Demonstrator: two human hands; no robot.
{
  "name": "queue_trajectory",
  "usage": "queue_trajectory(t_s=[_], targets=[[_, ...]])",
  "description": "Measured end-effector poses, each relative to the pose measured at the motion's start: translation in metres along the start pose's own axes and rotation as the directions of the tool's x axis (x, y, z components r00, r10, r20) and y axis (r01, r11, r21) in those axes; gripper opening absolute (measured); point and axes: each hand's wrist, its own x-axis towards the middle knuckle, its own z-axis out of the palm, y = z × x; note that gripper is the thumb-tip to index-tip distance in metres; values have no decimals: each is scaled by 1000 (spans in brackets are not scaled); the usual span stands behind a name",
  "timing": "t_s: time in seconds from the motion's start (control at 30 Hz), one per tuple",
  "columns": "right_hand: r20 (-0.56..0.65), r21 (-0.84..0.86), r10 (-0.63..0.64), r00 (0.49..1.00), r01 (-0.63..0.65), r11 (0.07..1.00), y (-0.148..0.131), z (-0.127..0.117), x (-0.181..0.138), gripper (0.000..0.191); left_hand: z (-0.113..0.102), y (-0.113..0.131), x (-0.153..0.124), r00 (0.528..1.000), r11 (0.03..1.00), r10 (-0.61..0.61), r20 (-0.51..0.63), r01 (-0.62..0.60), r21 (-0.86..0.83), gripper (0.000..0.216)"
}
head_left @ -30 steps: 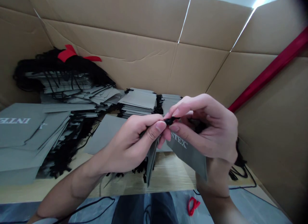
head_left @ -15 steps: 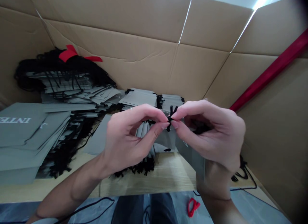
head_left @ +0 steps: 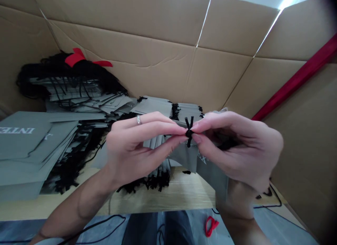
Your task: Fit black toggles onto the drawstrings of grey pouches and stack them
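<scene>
Between my fingertips is a black cord (head_left: 189, 133), knotted, with two short ends pointing up and one end down. My left hand (head_left: 142, 146) pinches the knot from the left between thumb and forefinger. From the right, my right hand (head_left: 237, 146) pinches the same cord the same way. A grey printed paper bag (head_left: 210, 167) hangs below and behind my right hand, partly hidden by it. More dark cord shows inside the curl of my right hand, but its path is hidden.
Grey bags with black cord ends (head_left: 28, 150) lie stacked at left. Behind them sits a black cord bundle with a red tie (head_left: 76, 58). Smaller bag stacks (head_left: 155, 106) stand along the cardboard wall (head_left: 158, 62). A red loop (head_left: 210, 226) lies below the wooden table (head_left: 189, 192).
The fingers of my left hand have straightened and pressed closer together. My right hand has shifted slightly right, and the knot shows more plainly. The printed bag has turned a little.
</scene>
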Motion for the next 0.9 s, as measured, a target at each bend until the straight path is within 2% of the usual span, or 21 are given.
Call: queue_trajectory(t_s=[0.13,0.47,0.6,0.77,0.9], targets=[[-28,-48,-10,1000,9,999,-1,-1,-2,13,0,2,-2,989,976,145,-24,-138,168,23],[-6,-104,-47,999,46,993,-2,2,-3,20,3,-1,-2,954,882,297,32,-287,374,19],[52,-146,-83,995,89,985,-4,2,-2,24,3,1,-6,959,871,277,63,-279,406,20],[100,-216,-114,988,133,967,-4,-2,-1,18,1,4,-6,957,885,273,103,-291,363,19],[124,-191,-127,984,149,970,-3,-4,1,17,0,4,-6,962,903,247,118,-273,333,22]])
